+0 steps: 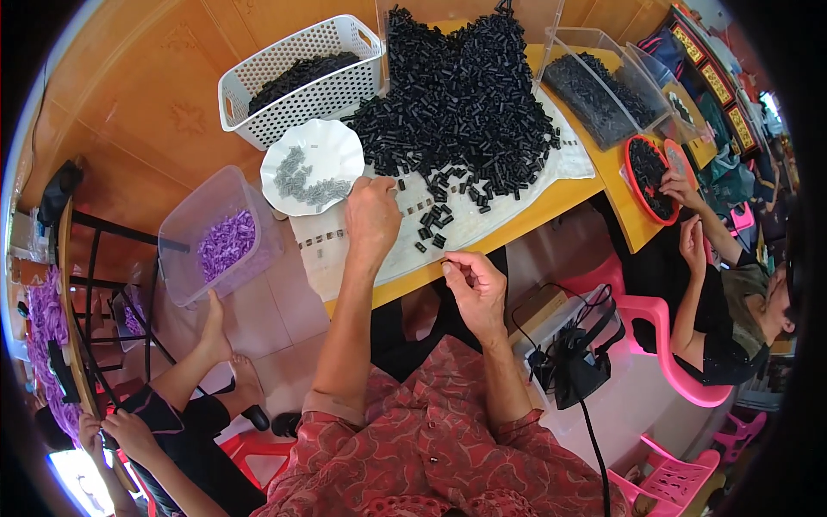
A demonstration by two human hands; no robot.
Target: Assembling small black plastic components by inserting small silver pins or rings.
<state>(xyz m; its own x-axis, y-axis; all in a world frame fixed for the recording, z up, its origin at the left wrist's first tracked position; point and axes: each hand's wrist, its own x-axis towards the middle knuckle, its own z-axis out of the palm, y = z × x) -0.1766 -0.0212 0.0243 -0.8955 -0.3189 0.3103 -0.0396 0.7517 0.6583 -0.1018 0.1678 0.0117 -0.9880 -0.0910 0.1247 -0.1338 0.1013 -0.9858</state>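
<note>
My left hand [372, 215] is at the right edge of a white scalloped plate [334, 142], its fingers curled together at the rim. What they hold, if anything, is hidden. On the plate lie many small clear plastic pieces [297, 179]. My right hand [478, 291] is just off the table's front edge, thumb and forefinger pinched on a small black piece, mostly covered by the fingers. A large heap of short black plastic pieces [457, 99] covers the back of the table. Several loose ones [433, 226] lie on the white cloth [332, 269] between my hands.
Behind the plate stands a white perforated basket [301, 86] of black pieces. A clear tub [185, 228] with purple pieces is at left. At right are a clear bin [603, 99], a red bowl [650, 181] and a co-worker's hands [680, 188]. Another person's hands [112, 431] are lower left.
</note>
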